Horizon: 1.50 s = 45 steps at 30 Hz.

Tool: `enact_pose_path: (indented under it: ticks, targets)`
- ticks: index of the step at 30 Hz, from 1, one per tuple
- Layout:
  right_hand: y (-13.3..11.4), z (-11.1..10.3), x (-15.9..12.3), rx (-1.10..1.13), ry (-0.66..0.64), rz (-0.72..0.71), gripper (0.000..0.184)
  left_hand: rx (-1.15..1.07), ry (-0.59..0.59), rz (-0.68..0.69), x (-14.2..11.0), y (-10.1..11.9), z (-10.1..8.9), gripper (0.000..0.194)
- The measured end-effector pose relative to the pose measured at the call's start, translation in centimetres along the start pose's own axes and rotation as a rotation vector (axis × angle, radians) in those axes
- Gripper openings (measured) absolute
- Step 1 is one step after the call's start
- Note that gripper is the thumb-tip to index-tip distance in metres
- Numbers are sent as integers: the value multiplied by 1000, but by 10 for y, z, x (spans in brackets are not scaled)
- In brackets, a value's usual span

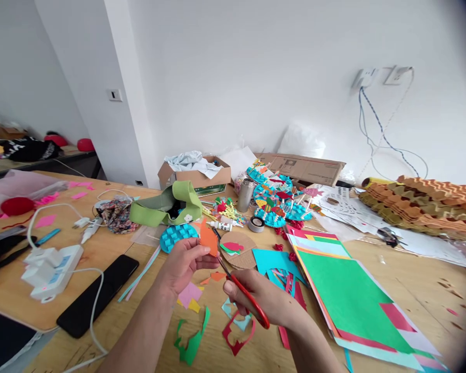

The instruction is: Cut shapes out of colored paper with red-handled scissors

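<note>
My left hand (184,261) pinches a small orange paper piece (208,238) and holds it upright above the table. My right hand (262,296) grips red-handled scissors (245,295), whose blades reach up to the lower edge of the orange piece. Under the hands lie paper offcuts: green (190,346), red (236,339), pink and yellow (189,296). Just behind the orange piece are a round brown cardboard disc (238,249) with coloured shapes on it and a blue woven paper disc (177,235).
A stack of coloured paper sheets (349,295) lies to the right. A black phone (98,294), a white power strip (51,269) with cables and a glue gun (90,230) are on the left. A cardboard box (196,177), a metal flask (245,195), tape and blue paper crafts stand behind.
</note>
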State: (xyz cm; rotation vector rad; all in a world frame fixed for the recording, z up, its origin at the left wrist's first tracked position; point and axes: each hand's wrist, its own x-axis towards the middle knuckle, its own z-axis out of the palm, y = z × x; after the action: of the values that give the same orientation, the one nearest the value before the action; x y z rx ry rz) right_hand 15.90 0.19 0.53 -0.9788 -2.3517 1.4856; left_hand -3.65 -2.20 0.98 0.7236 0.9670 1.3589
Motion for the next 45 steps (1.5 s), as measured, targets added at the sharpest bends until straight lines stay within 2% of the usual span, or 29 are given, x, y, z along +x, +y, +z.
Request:
enact_pose_path:
  ticks: [12, 20, 30, 36, 45]
  targets:
    - [4, 5, 5, -56, -55, 11, 68, 120, -47, -63, -1, 0, 0, 21]
    - [5, 7, 7, -9, -69, -1, 68, 143, -77, -63, 1, -1, -2, 21]
    - [4, 8, 8, 25, -47, 44, 67, 123, -72, -45, 3, -2, -6, 20]
    - [-1, 7, 9, -8, 9, 17, 71, 130, -54, -42, 3, -2, -5, 21]
    - [2, 7, 12, -11, 39, 26, 66, 140, -57, -24, 4, -3, -5, 19]
